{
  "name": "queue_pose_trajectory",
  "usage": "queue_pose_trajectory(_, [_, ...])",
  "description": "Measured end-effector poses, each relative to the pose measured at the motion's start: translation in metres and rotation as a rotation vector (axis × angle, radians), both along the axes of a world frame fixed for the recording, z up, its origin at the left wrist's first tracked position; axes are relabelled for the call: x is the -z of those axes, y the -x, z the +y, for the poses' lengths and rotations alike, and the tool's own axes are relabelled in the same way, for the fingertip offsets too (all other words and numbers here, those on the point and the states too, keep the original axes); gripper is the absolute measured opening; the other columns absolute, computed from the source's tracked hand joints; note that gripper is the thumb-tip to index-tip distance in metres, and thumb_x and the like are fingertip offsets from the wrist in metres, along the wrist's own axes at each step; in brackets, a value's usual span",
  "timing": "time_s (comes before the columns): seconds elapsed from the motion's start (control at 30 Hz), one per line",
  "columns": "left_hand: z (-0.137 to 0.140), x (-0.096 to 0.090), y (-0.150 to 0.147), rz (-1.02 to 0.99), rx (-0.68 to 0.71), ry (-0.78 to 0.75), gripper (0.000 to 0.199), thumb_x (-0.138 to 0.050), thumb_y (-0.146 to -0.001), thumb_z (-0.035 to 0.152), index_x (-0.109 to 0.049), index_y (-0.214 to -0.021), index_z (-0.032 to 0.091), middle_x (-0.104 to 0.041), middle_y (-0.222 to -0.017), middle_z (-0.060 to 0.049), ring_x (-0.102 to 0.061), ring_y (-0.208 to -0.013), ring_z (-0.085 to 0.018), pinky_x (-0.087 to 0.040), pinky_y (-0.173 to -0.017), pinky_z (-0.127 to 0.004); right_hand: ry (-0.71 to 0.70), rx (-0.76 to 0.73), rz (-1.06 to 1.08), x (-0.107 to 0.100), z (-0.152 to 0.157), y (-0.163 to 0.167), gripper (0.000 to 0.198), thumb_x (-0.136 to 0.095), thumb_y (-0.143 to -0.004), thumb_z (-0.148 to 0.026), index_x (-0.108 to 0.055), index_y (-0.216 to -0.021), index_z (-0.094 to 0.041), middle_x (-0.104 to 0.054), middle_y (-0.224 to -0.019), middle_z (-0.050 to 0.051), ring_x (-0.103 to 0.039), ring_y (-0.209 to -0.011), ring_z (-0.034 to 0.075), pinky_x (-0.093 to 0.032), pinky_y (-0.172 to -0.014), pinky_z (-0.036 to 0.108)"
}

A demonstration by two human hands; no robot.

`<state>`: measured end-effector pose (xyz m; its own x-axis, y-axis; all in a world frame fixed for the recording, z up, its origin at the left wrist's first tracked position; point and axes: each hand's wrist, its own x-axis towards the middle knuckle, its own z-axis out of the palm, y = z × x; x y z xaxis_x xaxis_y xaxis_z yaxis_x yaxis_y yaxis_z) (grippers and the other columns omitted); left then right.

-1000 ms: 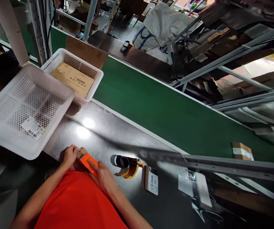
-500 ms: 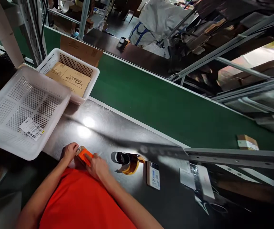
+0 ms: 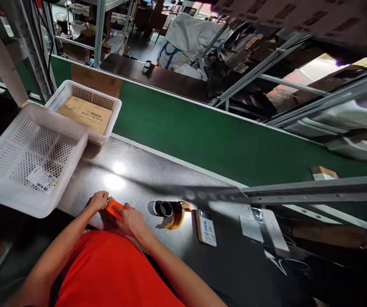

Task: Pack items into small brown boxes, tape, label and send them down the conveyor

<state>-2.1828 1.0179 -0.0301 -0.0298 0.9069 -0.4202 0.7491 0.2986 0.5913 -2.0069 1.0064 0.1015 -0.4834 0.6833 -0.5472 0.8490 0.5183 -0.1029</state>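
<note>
My right hand [image 3: 132, 219] is wrapped around a small orange box [image 3: 115, 209], close to my body at the table's near edge. At the box's far left end, the fingers of my left hand [image 3: 99, 200] are pinched together and touch it. A tape dispenser [image 3: 177, 216] with a black round part and an amber tape roll lies to the right of my hands. Beyond it is a flat white-topped item [image 3: 206, 228] with a dark panel and blue print.
Two white plastic baskets stand at left; the nearer basket [image 3: 74, 170] bears a label, the farther basket [image 3: 117, 115] holds cardboard boxes [image 3: 89, 114]. A green conveyor belt [image 3: 183, 132] runs behind the metal table [image 3: 132, 160]. A metal rail [image 3: 314, 192] crosses at right, near a small carton [image 3: 324, 173].
The view has shifted, so the far background shows more. Both hands stay on the orange box, which has turned slightly.
</note>
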Motion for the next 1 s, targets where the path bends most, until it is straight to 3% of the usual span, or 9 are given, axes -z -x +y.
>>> queue_pose_trajectory(0.13, [0.005,-0.005,-0.012,0.052,0.023,-0.030,0.048,-0.048,-0.104,0.058,-0.083,-0.113,0.026,-0.077,-0.117,-0.010,-0.073,-0.105,-0.024,-0.053,-0.090,-0.030,-0.028,0.003,0.020,-0.001,0.002,0.003,0.047,-0.047,-0.105,-0.054,-0.069,-0.136,-0.026,-0.072,-0.118,0.018,-0.075,-0.097,0.030,-0.056,-0.081,0.037])
queue_pose_trajectory(0.33, [0.004,-0.007,-0.013,0.174,0.038,-0.063,0.045,-0.053,-0.103,0.058,-0.083,-0.116,0.027,-0.077,-0.122,-0.010,-0.073,-0.109,-0.025,-0.053,-0.092,-0.032,-0.009,0.038,0.023,-0.009,-0.001,-0.001,0.046,-0.055,-0.101,-0.049,-0.071,-0.135,-0.022,-0.074,-0.116,0.022,-0.076,-0.098,0.034,-0.057,-0.081,0.040])
queue_pose_trajectory(0.57, [0.007,-0.008,-0.010,0.225,0.018,-0.024,0.049,-0.053,-0.100,0.065,-0.084,-0.116,0.030,-0.079,-0.123,-0.011,-0.074,-0.108,-0.030,-0.054,-0.085,-0.034,0.093,0.138,0.022,-0.020,-0.044,-0.096,0.056,-0.059,-0.099,-0.047,-0.058,-0.153,-0.033,-0.070,-0.123,0.019,-0.075,-0.100,0.034,-0.054,-0.081,0.039])
queue_pose_trajectory(0.7, [0.010,-0.012,-0.009,0.257,0.030,-0.022,0.048,-0.051,-0.102,0.064,-0.083,-0.116,0.031,-0.080,-0.126,-0.009,-0.073,-0.108,-0.029,-0.053,-0.085,-0.033,0.125,0.195,0.021,-0.006,-0.063,-0.129,0.062,-0.064,-0.096,-0.043,-0.053,-0.157,-0.035,-0.069,-0.125,0.017,-0.074,-0.102,0.033,-0.054,-0.083,0.038])
queue_pose_trajectory(0.87, [0.012,-0.020,-0.011,0.333,0.071,-0.036,0.052,-0.047,-0.103,0.065,-0.082,-0.121,0.031,-0.080,-0.124,-0.009,-0.072,-0.106,-0.028,-0.052,-0.087,-0.035,0.091,0.224,0.080,0.019,-0.056,-0.116,0.050,-0.061,-0.096,-0.035,-0.063,-0.146,-0.029,-0.070,-0.122,0.019,-0.073,-0.104,0.034,-0.055,-0.084,0.039])
queue_pose_trajectory(1.0, [0.009,-0.022,-0.021,0.433,0.143,-0.172,0.047,-0.042,-0.108,0.047,-0.072,-0.138,0.026,-0.070,-0.143,-0.013,-0.061,-0.132,-0.031,-0.044,-0.110,-0.042,0.090,0.277,0.133,0.029,-0.049,-0.103,0.043,-0.058,-0.095,-0.027,-0.068,-0.137,-0.023,-0.070,-0.120,0.021,-0.073,-0.103,0.035,-0.056,-0.083,0.040])
